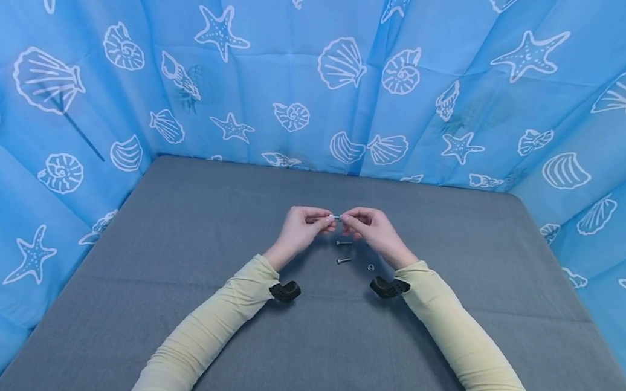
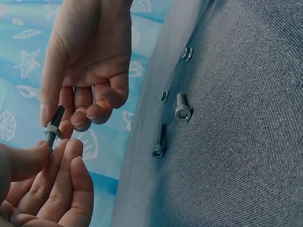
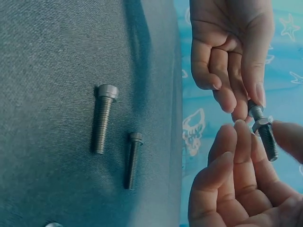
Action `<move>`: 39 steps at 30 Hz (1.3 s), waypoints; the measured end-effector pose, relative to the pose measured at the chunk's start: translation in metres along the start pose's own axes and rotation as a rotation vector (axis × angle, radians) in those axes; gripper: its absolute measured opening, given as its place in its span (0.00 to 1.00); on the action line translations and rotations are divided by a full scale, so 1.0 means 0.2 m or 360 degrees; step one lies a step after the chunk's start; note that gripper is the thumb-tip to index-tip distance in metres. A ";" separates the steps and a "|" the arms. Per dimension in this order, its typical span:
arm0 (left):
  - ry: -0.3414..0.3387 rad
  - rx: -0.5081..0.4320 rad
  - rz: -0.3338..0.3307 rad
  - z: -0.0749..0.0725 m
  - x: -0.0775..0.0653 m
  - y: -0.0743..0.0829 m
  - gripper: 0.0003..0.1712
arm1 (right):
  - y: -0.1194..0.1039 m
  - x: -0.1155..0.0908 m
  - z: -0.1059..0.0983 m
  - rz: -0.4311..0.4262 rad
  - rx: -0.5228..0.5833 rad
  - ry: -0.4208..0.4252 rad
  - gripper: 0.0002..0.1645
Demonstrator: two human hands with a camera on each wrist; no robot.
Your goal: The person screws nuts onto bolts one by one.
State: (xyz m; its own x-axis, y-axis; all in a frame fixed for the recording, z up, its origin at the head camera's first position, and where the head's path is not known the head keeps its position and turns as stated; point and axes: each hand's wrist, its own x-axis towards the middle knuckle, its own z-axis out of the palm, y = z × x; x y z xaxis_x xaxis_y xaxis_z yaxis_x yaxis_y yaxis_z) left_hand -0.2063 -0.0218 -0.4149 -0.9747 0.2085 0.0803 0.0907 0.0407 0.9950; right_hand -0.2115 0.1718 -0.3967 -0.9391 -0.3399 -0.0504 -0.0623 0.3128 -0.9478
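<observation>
Above the table, my left hand [image 1: 301, 230] pinches a socket-head bolt [image 3: 269, 144] at its head end between thumb and fingers. A hex nut [image 3: 262, 124] sits partway along the bolt's thread, and the bolt's tip extends past it. My right hand [image 1: 374, 229] holds the nut between thumb and index fingertip, with its other fingers loosely bent. On the table below the hands lie two more socket-head bolts, a thicker bolt [image 3: 105, 118] and a thinner bolt [image 3: 134, 161]. Two loose nuts show in the left wrist view, one nut [image 2: 187, 54] and a second nut [image 2: 164, 96].
Grey cloth covers the table [image 1: 191, 223]. Behind it and along both sides hangs a blue curtain [image 1: 281, 30] with white shells and starfish. Each wrist carries a black camera mount, the left mount [image 1: 285, 291] and the right mount [image 1: 388, 287].
</observation>
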 end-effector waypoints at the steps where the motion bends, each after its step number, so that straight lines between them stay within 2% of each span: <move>1: 0.0011 0.0005 0.0004 0.00 0.00 0.00 0.14 | 0.00 0.00 0.00 -0.0007 0.0012 -0.0002 0.18; 8: 0.0022 0.0007 0.0009 0.01 0.00 0.00 0.13 | 0.00 -0.01 0.00 -0.0104 0.0100 -0.0015 0.13; 15: 0.0032 0.0010 0.0017 0.01 0.00 0.01 0.14 | 0.01 -0.01 0.00 -0.0039 0.0047 -0.0018 0.17; 22: 0.0047 0.0011 -0.0034 0.01 0.00 0.02 0.13 | 0.01 0.00 0.00 -0.0079 0.0103 0.0003 0.16; 26: 0.0037 0.0027 -0.0029 0.01 0.00 0.01 0.14 | 0.00 0.00 0.00 -0.0032 0.0088 0.0001 0.15; 32: 0.0036 0.0040 -0.0008 0.02 0.00 0.01 0.13 | -0.01 -0.01 -0.01 0.0063 0.0084 0.0001 0.20; 39: 0.0025 0.0049 -0.0020 0.02 -0.01 0.01 0.14 | 0.00 -0.01 -0.01 -0.0089 0.0098 -0.0003 0.16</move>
State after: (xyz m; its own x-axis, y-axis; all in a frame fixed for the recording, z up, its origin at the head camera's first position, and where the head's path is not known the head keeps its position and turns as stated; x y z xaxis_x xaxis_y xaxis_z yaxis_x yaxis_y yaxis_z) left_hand -0.2039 -0.0176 -0.4127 -0.9789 0.1924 0.0693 0.0847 0.0731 0.9937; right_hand -0.2106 0.1751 -0.3964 -0.9341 -0.3569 0.0025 -0.0936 0.2382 -0.9667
